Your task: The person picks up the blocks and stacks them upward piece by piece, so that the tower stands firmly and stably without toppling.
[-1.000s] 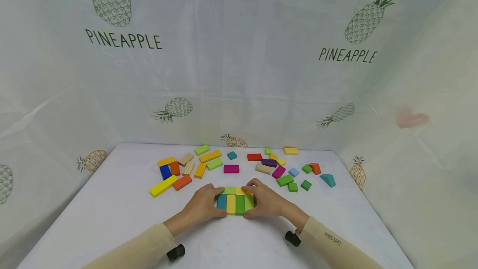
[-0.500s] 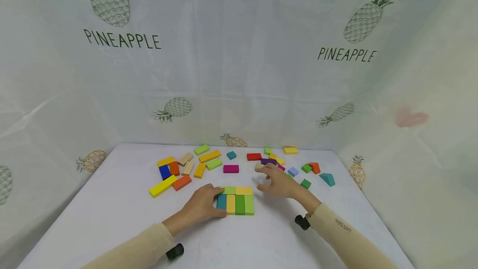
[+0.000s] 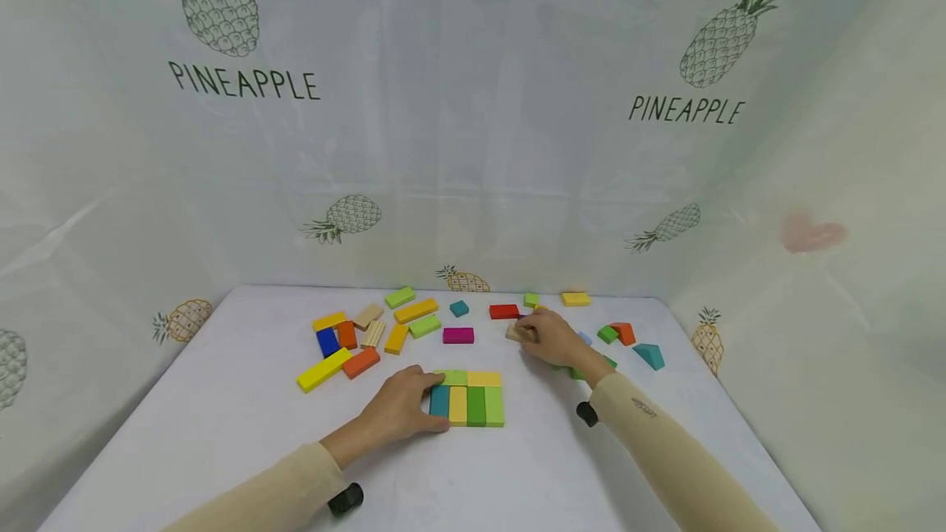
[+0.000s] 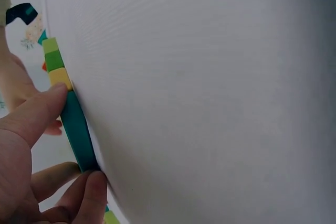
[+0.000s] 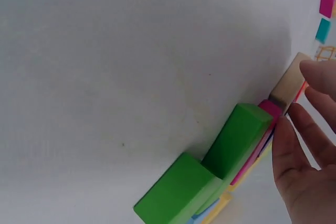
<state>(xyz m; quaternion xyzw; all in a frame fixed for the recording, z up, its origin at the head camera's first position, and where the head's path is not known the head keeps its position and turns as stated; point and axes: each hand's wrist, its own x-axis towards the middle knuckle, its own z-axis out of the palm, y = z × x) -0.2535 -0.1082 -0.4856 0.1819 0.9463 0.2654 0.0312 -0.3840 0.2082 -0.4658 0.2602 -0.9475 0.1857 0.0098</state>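
A flat rectangle of coloured building blocks lies on the white table. Its front row has teal (image 3: pixel 439 401), yellow (image 3: pixel 457 406), green (image 3: pixel 476 406) and light green (image 3: pixel 494 406) blocks; behind them lie a light green (image 3: pixel 454 378) and a yellow block (image 3: pixel 484 379). My left hand (image 3: pixel 402 405) holds the rectangle's left side, thumb and fingers at the teal block's two ends. Farther back, my right hand (image 3: pixel 550 339) pinches a plain wood block (image 5: pixel 290 80) at the table. This hand partly hides the blocks behind it.
Several loose blocks lie at the back left, including a long yellow one (image 3: pixel 323 369). A magenta block (image 3: pixel 458 336) lies behind the rectangle. Green blocks (image 5: pixel 178 190) sit close to my right hand, and a teal triangle (image 3: pixel 649 355) is farther right. A printed curtain hangs behind.
My right hand has left the rectangle's right side, moved back and right, and taken hold of the plain wood block. The left hand has stayed at the teal block.
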